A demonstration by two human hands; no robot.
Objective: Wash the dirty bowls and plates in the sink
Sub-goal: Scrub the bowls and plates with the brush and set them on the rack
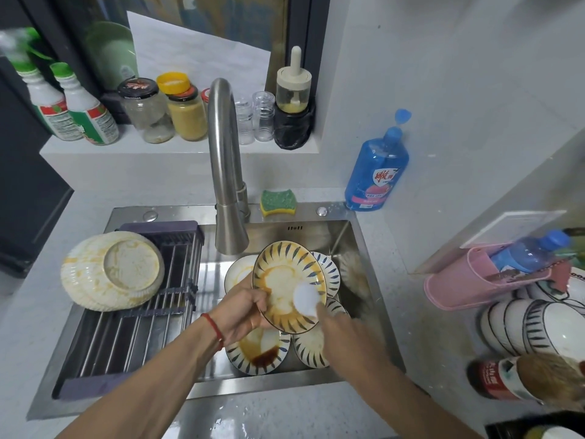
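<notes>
My left hand [243, 315] grips the lower left rim of a blue-leaf patterned plate [285, 277], tilted up over the steel sink [364, 248]. Orange sauce stains its face. My right hand [335, 324], blurred, presses a white round pad [306, 301] against the plate's lower right. Under it in the basin lie several dirty patterned plates, one with dark brown sauce [259, 353], another [308, 346] beside it. A stack of stained cream bowls [110, 270] lies upside down on the rack.
A dark drying rack [133, 331] spans the sink's left half. The tap [226, 172] arches over the basin. A green-yellow sponge [278, 202] and blue soap bottle [376, 166] stand behind. Clean bowls [535, 327] and a pink holder [487, 280] sit right.
</notes>
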